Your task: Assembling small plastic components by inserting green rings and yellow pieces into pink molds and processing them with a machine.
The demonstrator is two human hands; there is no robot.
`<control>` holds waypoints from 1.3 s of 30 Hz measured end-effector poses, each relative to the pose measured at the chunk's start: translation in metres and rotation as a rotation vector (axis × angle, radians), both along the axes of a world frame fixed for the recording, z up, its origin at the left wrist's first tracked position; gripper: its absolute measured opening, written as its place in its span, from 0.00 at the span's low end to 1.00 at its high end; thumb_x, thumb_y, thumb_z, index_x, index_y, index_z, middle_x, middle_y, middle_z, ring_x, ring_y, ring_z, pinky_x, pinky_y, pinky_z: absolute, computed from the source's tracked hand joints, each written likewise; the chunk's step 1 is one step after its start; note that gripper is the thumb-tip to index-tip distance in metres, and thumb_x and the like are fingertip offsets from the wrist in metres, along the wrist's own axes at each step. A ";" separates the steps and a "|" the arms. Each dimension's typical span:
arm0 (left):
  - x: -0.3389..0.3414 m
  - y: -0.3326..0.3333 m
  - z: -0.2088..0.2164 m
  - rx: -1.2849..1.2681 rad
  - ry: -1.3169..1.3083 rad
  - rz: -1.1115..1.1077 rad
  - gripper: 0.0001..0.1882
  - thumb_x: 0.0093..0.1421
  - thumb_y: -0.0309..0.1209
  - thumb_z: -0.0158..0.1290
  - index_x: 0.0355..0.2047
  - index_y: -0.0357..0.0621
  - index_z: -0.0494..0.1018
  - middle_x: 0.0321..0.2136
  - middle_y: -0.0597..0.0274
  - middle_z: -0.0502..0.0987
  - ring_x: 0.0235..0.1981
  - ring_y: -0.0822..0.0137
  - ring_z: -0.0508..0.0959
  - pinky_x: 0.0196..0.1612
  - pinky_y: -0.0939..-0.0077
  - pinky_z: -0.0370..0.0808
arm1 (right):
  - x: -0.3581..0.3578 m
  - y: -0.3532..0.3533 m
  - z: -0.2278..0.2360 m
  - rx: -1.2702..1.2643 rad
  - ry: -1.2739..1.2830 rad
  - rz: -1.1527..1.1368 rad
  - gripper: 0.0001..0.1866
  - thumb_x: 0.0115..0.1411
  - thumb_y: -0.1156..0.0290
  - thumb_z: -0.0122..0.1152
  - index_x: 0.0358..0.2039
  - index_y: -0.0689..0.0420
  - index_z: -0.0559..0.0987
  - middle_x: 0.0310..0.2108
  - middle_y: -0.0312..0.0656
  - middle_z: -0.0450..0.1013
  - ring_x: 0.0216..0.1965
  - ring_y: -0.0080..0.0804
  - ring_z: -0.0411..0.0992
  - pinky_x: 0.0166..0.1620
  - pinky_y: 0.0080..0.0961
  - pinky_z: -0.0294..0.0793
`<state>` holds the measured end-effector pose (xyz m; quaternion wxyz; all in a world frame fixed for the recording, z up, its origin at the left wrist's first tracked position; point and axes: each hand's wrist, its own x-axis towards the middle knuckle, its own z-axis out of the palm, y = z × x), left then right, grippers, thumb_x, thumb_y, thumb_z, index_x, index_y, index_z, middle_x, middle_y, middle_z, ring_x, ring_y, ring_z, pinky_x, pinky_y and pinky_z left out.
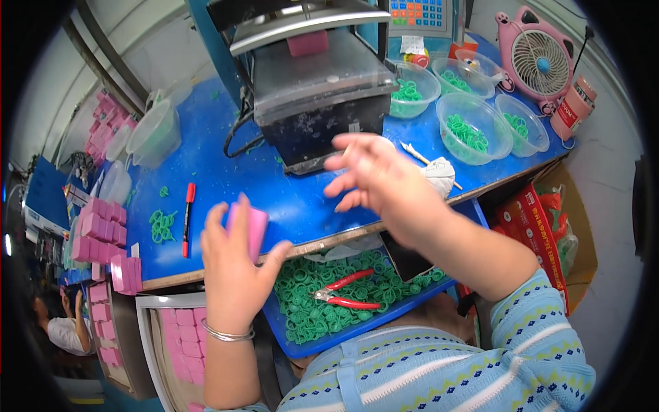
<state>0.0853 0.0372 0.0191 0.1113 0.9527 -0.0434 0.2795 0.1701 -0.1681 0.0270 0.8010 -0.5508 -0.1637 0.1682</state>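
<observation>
My left hand [237, 271] is over the near edge of the blue table [288, 196], its fingers spread and thumb held apart. A pink block [256, 230] lies against its index finger; whether the fingers bear on it is hard to see. My right hand [381, 178] hovers in front of the black machine [322, 103], fingers apart, with nothing in it. Below the table edge, a blue tray [302, 350] holds many green plastic rings [302, 302]. Red-handled cutting pliers [350, 299] lie open on top of them.
Clear bowls [473, 134] with green pieces stand at the right, near a pink fan [539, 62]. A red marker [189, 220] and a few green rings [163, 226] lie left. Pink blocks [99, 230] are stacked at the left edge; more fill a drawer [182, 336].
</observation>
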 end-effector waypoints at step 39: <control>0.001 0.003 -0.012 -0.390 -0.104 -0.341 0.38 0.33 0.45 0.70 0.41 0.46 0.63 0.52 0.49 0.61 0.55 0.47 0.63 0.55 0.54 0.62 | -0.060 -0.027 -0.059 0.043 0.459 1.046 0.37 0.62 0.69 0.45 0.64 0.55 0.36 0.48 0.55 0.67 0.28 0.31 0.75 0.32 0.19 0.74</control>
